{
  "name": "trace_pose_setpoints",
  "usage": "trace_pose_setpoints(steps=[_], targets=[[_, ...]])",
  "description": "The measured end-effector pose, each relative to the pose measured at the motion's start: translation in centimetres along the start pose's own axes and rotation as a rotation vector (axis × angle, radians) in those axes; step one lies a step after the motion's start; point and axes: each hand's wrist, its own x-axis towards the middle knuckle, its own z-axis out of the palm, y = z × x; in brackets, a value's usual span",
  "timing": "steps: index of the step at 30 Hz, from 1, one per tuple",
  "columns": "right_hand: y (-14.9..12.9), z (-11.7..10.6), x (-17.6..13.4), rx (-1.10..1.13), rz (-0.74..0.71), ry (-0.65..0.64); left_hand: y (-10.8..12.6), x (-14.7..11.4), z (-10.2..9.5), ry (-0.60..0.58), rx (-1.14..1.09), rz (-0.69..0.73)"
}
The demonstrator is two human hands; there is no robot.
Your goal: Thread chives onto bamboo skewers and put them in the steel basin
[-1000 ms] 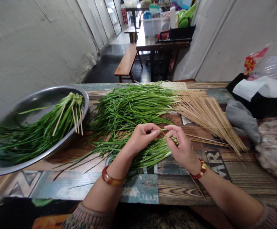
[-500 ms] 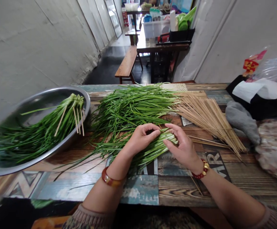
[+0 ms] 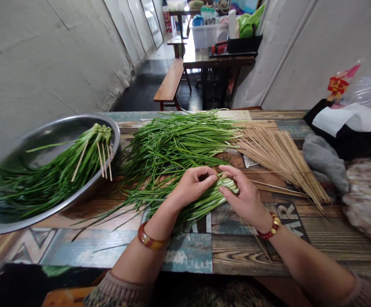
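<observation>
On the table in front of me lies a bunch of green chives [image 3: 206,205], its pale cut ends pointing right. My left hand [image 3: 195,184] is closed over the bunch, thumb and forefinger pinched near the pale ends. Its other fingers are mostly hidden. Curled around those ends from the right is my right hand [image 3: 244,196], thumb in front and fingers behind. The two hands' fingertips nearly meet. A thin skewer passes behind my right fingers; whether it enters the chives I cannot tell. Beyond my hands spreads a larger pile of loose chives [image 3: 179,138].
Many wooden skewers [image 3: 276,153] fan out at right. A metal basin [image 3: 117,136] on the left holds chives threaded on skewers. A grey cloth-like bundle [image 3: 324,160] and a filled plastic bag [image 3: 367,196] sit far right. Behind are a bench [image 3: 171,81] and another table.
Both hands stay almost in place on the chives, with only slight finger movement. The view has shifted very slightly.
</observation>
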Motion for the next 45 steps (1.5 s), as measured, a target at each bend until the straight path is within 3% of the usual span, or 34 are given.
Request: trace_pose_setpoints(steps=[12,15,17,21,24,28,35,41,45], targets=[[0.0,-0.1,0.0,-0.042,0.017,0.005,0.0,0.0,0.8,0.001,0.027,-0.003],[0.2,-0.2,0.0,-0.035,0.044,-0.014,-0.2,0.0,0.3,-0.028,0.016,-0.019],[0.3,-0.5,0.0,-0.026,0.058,-0.052,-0.7,0.1,-0.6,0.03,0.032,-0.017],[0.3,-1.6,-0.1,-0.045,0.021,-0.221,-1.6,0.4,-2.2,0.233,0.182,0.049],[0.1,-2.6,0.0,-0.099,-0.043,-0.339,-2.1,0.4,-2.3,0.159,0.306,0.14],[0.1,-3.1,0.0,-0.13,-0.058,-0.352,-2.8,0.5,-1.3,0.027,0.515,0.201],[0.4,-2.5,0.1,-0.117,-0.029,-0.299,-3.8,1.3,-0.1,0.06,0.832,0.231],[0.7,-1.6,0.0,-0.07,0.006,-0.169,-3.3,1.4,-0.9,0.173,0.457,0.217],[0.8,-0.7,-0.1,-0.063,0.001,-0.09,-2.5,0.8,-1.5,0.147,0.225,0.118]])
